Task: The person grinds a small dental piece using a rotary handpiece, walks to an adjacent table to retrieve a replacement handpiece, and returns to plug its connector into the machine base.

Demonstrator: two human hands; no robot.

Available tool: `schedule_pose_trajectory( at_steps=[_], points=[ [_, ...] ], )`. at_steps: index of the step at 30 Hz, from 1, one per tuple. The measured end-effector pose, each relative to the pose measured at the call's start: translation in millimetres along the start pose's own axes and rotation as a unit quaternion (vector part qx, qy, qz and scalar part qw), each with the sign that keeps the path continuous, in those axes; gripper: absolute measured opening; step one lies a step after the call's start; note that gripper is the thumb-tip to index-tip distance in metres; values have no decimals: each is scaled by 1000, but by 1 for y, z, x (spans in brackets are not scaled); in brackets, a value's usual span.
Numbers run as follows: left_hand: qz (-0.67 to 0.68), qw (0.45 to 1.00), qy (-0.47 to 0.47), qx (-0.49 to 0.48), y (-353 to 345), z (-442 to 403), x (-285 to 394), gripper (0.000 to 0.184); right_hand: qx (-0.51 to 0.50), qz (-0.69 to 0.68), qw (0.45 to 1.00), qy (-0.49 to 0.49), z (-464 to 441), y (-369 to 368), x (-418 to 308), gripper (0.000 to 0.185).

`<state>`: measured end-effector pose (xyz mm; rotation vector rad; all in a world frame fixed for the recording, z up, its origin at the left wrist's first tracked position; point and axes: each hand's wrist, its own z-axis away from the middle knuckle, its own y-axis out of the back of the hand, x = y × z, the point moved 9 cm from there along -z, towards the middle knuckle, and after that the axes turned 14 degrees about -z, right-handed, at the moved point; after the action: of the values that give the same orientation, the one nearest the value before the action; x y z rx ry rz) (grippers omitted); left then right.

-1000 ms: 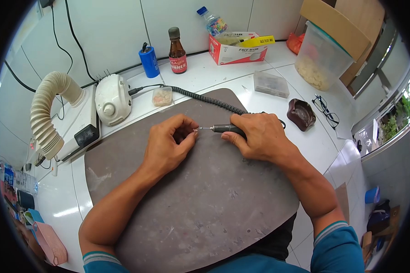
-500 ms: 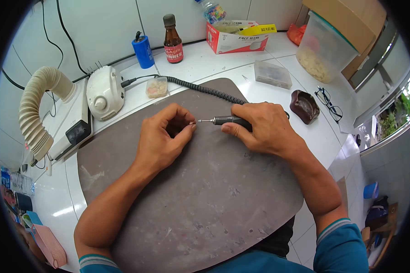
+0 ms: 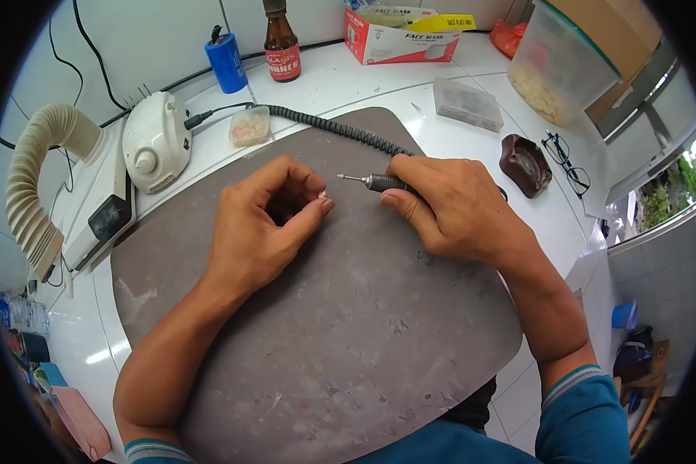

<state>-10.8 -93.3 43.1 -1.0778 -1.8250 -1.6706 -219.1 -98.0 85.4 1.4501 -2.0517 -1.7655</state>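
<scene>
My left hand (image 3: 264,220) is closed in a pinch. Between its thumb and fingertips sits a tiny pale piece (image 3: 323,195), too small to name for certain. My right hand (image 3: 460,203) grips the black handpiece of a rotary grinder (image 3: 383,182), with a grey pointed bit at its tip facing left. A short gap separates the bit from the pale piece. Both hands are above a grey-brown mat (image 3: 325,325). A coiled black cord (image 3: 332,127) runs from behind the right hand toward the white control unit (image 3: 156,143).
A ribbed hose (image 3: 31,185) stands at the left. Along the back are a small tub of pale pieces (image 3: 250,127), a blue cylinder (image 3: 226,62), a brown bottle (image 3: 282,48) and a face mask box (image 3: 402,39). To the right lie a clear case (image 3: 468,104), a dark ashtray (image 3: 525,166) and glasses (image 3: 566,164).
The bit has drawn slightly away from the pale piece and now tilts up to the left. My left hand has shifted a little left. The whole view has moved slightly.
</scene>
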Motion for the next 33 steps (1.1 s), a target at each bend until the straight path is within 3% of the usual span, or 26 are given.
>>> schedule_pose_trajectory(
  at_steps=[6,16,33],
  points=[
    [-18,1000,-6,-5,1,-2,4,12,-54,-8,998,-24,0,-6,-1,32],
    [-12,999,-28,-10,0,-1,6,13,-56,4,998,-16,1,-10,-4,32],
    [41,999,13,3,-3,3,5,14,-47,11,999,-17,0,-8,-4,33]
  ],
)
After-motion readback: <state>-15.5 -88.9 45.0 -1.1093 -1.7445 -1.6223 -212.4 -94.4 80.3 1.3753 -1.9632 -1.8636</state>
